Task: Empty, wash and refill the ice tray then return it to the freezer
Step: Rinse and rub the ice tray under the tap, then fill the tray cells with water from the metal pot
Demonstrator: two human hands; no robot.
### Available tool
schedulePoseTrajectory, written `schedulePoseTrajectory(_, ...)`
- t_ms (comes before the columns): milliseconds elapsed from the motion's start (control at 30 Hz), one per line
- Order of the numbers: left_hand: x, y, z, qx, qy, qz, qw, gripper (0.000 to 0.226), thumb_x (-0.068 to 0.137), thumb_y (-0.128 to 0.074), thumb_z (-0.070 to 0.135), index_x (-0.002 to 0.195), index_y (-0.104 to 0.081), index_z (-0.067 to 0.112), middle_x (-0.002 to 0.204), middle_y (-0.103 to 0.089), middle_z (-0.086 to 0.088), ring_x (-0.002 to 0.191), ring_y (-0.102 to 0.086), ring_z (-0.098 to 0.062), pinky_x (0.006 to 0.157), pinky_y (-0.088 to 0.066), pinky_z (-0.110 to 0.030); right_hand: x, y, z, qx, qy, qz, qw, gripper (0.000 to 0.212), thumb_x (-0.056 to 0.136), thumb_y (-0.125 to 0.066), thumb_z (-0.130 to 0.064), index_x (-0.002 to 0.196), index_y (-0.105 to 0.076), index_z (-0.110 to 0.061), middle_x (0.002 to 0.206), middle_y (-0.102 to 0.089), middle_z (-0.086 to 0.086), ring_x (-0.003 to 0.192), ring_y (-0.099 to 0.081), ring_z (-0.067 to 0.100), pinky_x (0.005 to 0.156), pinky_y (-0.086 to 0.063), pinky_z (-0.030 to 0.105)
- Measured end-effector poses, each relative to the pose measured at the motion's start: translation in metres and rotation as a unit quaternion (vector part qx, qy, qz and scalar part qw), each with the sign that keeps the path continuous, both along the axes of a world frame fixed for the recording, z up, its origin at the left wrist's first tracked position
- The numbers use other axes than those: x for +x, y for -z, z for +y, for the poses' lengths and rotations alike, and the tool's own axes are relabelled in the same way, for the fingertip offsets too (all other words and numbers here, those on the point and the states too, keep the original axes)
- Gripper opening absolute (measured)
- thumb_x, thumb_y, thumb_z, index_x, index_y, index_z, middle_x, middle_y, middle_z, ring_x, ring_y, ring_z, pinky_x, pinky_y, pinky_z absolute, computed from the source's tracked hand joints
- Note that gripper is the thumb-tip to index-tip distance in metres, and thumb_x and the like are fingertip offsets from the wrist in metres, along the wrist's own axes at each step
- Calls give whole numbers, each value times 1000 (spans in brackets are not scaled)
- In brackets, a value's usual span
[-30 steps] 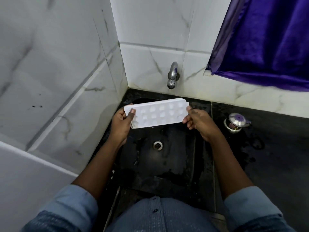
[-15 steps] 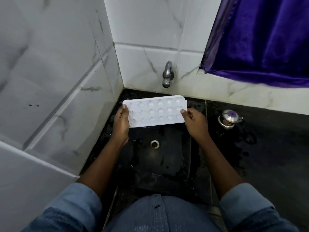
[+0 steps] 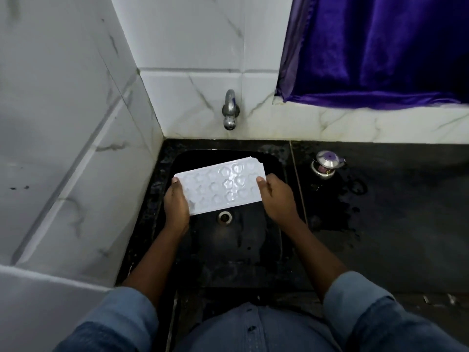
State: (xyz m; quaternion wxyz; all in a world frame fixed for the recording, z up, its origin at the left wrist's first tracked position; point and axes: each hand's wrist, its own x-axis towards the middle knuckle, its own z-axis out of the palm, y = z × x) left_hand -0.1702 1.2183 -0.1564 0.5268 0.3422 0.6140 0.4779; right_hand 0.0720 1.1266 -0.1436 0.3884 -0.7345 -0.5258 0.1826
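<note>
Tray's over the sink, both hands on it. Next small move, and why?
Probably release the right hand and reach up to the tap, with the left hand holding the ice tray alone. Both hands grip the tray's ends above the sink, and no water shows at the tap, so washing likely can't start until it is opened.
</note>
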Motion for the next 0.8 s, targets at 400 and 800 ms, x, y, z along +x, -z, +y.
schedulePoseTrajectory(400,-10,-57,5,118,243,297,916,43,86,-85,12,126,-69,10,113,-76,-5,102,-73,-31,82,-57,-37,72,8,-4,-51,111,60,991,25,104,-59,-27,100,-72,-6,97,-75,13,95,-68,30,79,-47,37)
schedulePoseTrajectory(800,74,-83,-13,150,160,527,821,26,81,-76,14,107,-69,16,101,-76,-12,97,-70,-39,80,-52,-40,200,28,-8,-43,120,44,991,19,99,-63,-17,110,-75,-6,90,-75,14,92,-69,35,70,-40,31)
